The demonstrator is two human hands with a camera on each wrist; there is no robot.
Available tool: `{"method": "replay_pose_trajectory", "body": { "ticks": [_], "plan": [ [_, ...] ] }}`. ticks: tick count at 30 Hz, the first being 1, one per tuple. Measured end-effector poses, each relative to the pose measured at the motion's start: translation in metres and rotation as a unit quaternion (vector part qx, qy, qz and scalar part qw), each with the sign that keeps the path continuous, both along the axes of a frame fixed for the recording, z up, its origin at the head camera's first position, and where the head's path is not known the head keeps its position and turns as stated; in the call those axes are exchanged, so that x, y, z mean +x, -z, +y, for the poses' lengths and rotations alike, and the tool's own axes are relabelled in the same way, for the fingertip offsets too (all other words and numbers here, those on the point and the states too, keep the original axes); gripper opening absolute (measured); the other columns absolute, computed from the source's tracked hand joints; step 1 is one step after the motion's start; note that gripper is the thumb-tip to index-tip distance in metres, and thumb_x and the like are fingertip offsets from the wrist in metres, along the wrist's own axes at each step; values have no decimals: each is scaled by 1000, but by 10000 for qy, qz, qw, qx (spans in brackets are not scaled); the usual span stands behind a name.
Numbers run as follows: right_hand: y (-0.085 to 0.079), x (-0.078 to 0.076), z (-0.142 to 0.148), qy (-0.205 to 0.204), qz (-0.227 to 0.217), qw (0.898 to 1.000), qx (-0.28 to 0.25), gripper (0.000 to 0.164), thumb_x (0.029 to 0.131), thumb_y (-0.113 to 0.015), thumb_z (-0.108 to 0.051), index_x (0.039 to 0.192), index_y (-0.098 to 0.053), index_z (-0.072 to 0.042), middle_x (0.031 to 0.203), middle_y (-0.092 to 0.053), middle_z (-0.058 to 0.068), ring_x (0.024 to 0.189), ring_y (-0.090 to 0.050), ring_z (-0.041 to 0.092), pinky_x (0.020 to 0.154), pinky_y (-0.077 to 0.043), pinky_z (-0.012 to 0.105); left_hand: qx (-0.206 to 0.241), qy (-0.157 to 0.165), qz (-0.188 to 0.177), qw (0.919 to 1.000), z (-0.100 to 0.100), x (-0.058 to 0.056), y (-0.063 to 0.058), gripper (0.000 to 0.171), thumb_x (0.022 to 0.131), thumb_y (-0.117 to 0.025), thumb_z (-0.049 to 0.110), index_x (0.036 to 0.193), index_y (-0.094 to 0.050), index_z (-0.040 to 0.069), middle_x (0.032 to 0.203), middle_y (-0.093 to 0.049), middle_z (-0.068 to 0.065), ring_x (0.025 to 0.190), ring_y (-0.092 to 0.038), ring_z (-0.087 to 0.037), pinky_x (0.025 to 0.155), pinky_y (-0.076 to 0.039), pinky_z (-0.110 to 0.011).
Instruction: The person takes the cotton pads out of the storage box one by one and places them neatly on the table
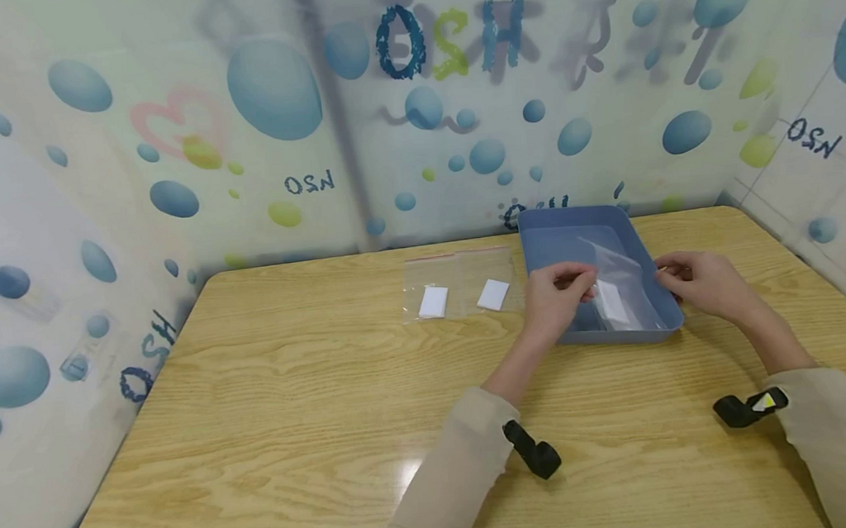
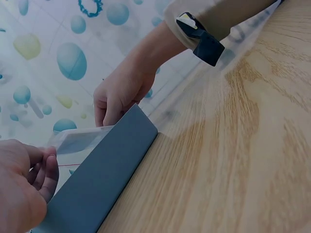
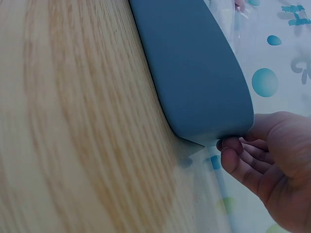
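- Lower left: left hand (image 2: 20, 183), thumb and fingertips pinching the edge of a clear plastic bag (image 2: 80, 139).
- Bag stretches right, into the grey-blue tray (image 2: 104, 172); tray wall slants from bottom left up to a corner at centre.
- Upper centre: right hand (image 2: 125, 92), fingers pointing down behind that corner; contact hidden.
- Beige sleeve (image 2: 214, 17), black wrist device (image 2: 209, 47), top right.
- Right side: wood-grain table (image 2: 218, 150).
- Upper left: bubble-patterned wall (image 2: 43, 73).

The head view is bright and even — a small white glare sits on the table (image 1: 294, 423) beside the left sleeve (image 1: 457, 460). The 2 wrist views look dimmer, cooler and softer in detail.
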State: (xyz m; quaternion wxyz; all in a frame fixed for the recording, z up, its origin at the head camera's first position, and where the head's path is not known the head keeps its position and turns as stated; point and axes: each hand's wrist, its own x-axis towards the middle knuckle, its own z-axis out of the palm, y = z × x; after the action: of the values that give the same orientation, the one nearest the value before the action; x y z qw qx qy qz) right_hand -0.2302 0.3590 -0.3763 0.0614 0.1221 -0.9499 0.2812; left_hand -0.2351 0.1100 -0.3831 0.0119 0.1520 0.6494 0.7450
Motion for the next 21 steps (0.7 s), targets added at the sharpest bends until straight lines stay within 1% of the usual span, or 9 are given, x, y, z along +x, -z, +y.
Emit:
{"method": "replay_pose_trajectory", "body": {
  "ticks": [4,10,12,15,19,21],
  "plan": [
    [1,-1,0,22,-49,10000,8,32,102,-58,-13,119,-63,14,90,-70,15,63,-62,12,57,-50,26,165,-18,131,9998,-2,-1,0,12,95,-70,4,100,-76,-4,80,-72,-7,63,-64,-6,77,-58,-52],
    [1,-3,0,30,-71,10000,23,32,103,-58,-12,119,-62,16,90,-70,16,63,-60,8,56,-50,25,404,8,251,9989,-9,-3,0,14,97,-68,5,104,-75,-5,89,-72,-19,68,-64,-8,80,-57,-53],
    [1,-3,0,19,-62,10000,29,32,102,-58,-11,119,-62,16,90,-70,16,62,-59,8,56,-50,25,419,4,305,9987,-13,-4,1,15,97,-68,5,105,-74,-5,90,-71,-20,69,-64,-8,80,-58,-52],
    [1,-3,0,6,-65,10000,28,32,102,-58,-11,119,-61,17,89,-70,16,61,-59,9,55,-49,26,370,-15,358,9987,-17,-5,1,15,97,-68,7,106,-75,-3,90,-72,-17,70,-64,-8,80,-58,-52],
    [1,-2,-1,1,-58,10000,29,32,102,-58,-10,119,-61,17,89,-70,16,61,-60,11,55,-49,26,338,-27,339,9988,-23,-5,2,15,97,-69,9,106,-75,-1,91,-72,-18,71,-65,-9,82,-57,-53],
    [1,-2,-1,-1,-23,10000,40,31,102,-59,-9,118,-61,17,88,-70,16,60,-60,10,55,-49,26,314,-78,325,9989,-27,-6,1,15,97,-69,8,106,-75,-1,92,-72,-19,71,-65,-8,80,-58,-48]
  ]
}}
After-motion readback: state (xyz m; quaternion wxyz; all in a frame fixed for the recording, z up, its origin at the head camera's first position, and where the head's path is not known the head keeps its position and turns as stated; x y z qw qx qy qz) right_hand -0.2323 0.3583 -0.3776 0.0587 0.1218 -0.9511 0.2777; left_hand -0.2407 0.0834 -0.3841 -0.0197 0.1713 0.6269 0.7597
